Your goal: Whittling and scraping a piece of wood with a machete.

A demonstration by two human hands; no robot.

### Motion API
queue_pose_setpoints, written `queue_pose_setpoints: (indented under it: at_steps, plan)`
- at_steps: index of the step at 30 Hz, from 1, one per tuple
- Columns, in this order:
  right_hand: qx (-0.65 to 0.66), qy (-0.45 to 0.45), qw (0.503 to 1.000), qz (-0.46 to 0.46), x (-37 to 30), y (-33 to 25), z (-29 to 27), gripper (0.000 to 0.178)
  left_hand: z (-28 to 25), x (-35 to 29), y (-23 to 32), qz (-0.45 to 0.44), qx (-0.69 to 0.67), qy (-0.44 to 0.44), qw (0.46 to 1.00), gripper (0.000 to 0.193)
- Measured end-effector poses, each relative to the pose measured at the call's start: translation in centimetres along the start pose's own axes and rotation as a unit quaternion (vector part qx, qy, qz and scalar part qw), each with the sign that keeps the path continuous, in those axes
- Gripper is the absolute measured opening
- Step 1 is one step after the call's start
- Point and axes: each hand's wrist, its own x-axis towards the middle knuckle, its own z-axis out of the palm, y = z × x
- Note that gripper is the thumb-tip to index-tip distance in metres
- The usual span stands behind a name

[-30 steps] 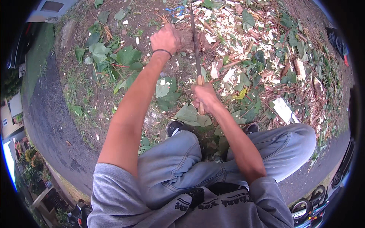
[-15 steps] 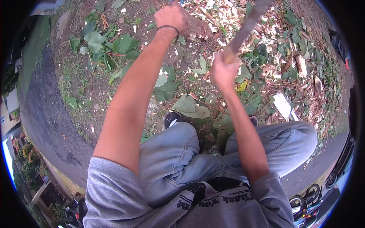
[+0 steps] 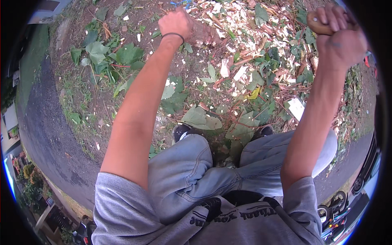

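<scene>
My left hand (image 3: 176, 25), with a dark band round its wrist, is closed in a fist low over the ground at the top of the view. Whatever it grips is hidden behind the fingers; a bit of blue string (image 3: 182, 4) shows just beyond. Raised at the upper right, my right hand (image 3: 343, 45) is wrapped round the wooden handle of a machete (image 3: 316, 23). The blade is out of sight now. Pale wood chips (image 3: 249, 28) lie scattered on the soil between my two hands.
I squat with bent knees, a shoe (image 3: 180, 131) at the left. Large green leaves (image 3: 200, 117) lie before my feet, more leaves (image 3: 122, 55) farther left. A flat white piece (image 3: 296, 108) lies near my right knee. Asphalt (image 3: 53, 122) borders the left; a motorbike (image 3: 332, 208) stands lower right.
My right hand has swung up and to the right with the machete, and its blade has left the view. My left hand stays closed in nearly the same place.
</scene>
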Motion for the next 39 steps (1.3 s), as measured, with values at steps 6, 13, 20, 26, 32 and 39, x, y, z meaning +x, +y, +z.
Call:
queue_pose_setpoints:
  at_steps: [6, 13, 20, 26, 32, 39]
  plan:
    - [-0.253, -0.025, 0.698, 0.669, -25.2, 17.4, -4.0, 0.018, 0.4, -0.8, 0.8, 0.012, 0.008, -0.006, 1.0, 0.027]
    - [0.088, -0.037, 0.751, 0.653, -10.2, 6.7, -0.2, 0.008, 1.7, -0.2, -3.5, 0.015, 0.079, -0.024, 0.997, 0.034]
    - [-0.138, 0.126, 0.981, -0.055, 2.6, -1.9, -0.3, 0.024, 2.9, 1.0, -2.4, -0.024, 0.06, -0.012, 0.998, 0.042]
    - [-0.35, -0.151, 0.749, 0.542, -25.9, 17.8, -5.9, 0.035, 3.4, 1.2, -1.9, -0.063, 0.032, -0.007, 0.997, 0.047]
    - [-0.317, -0.082, 0.778, 0.536, -22.4, 15.6, -4.3, 0.024, 2.4, 1.2, -4.2, -0.087, 0.068, -0.015, 0.994, 0.046]
    - [0.248, 0.028, 0.732, 0.634, -11.0, 8.5, 2.0, 0.019, 3.1, -1.6, -7.0, -0.049, -0.011, 0.03, 0.998, 0.038]
